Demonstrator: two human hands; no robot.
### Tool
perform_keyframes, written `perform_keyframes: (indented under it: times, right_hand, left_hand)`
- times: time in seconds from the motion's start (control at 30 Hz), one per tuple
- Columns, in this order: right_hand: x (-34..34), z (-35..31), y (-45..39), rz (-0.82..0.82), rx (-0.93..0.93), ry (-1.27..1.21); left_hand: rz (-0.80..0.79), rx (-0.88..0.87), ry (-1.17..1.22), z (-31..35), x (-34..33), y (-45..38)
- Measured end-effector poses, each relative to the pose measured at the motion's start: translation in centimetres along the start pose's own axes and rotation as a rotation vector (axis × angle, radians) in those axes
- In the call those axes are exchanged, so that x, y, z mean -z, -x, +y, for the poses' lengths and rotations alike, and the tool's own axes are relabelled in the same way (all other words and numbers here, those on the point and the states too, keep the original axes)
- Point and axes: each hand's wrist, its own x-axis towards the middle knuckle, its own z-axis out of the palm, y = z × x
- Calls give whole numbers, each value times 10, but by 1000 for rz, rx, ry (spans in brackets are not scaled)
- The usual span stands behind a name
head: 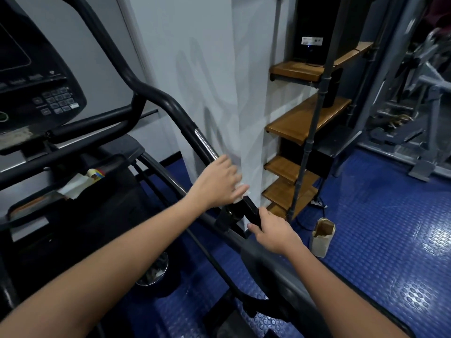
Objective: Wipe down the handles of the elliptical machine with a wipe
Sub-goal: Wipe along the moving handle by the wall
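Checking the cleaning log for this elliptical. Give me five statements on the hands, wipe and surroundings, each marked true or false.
1. The left hand presses a white wipe against the black handle. True.
2. The right hand holds a spray bottle. False: it grips the black end piece of the handle.
3. The floor is blue with a raised dot pattern. True.
4. A brown paper bag stands on the floor near the wooden shelves. True.
5. The console is to the right of both hands. False: it is at upper left.
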Motion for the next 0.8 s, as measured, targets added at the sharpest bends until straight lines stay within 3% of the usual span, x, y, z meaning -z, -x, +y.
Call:
perform_keyframes:
  times: [0.1, 0.2, 0.27, 0.53, 0.63, 0.7, 0.8]
  right_hand:
    - [-1, 1, 0, 8, 5, 6]
    - [-2, 1, 0, 16, 2, 3]
    - [-2, 1, -1, 20, 0, -1]
    - [-2, 0, 0, 17, -11, -12]
    - [-3, 1, 0, 21, -6, -12]
    - [-3, 1, 0, 26, -5, -14]
    - [-3, 0, 0, 29, -7, -8]
  left_hand:
    - [210, 140, 60, -1, -23, 33]
    - [283, 380, 189, -7, -30, 41]
    - [319, 569, 391, -3, -26, 32]
    - [708, 1345, 1217, -7, 5, -37]
    - [700, 1657, 1512, -23, 11, -51]
    - [598, 1718, 1737, -35, 8, -45]
    - [523, 1542, 1985, -23, 4, -28]
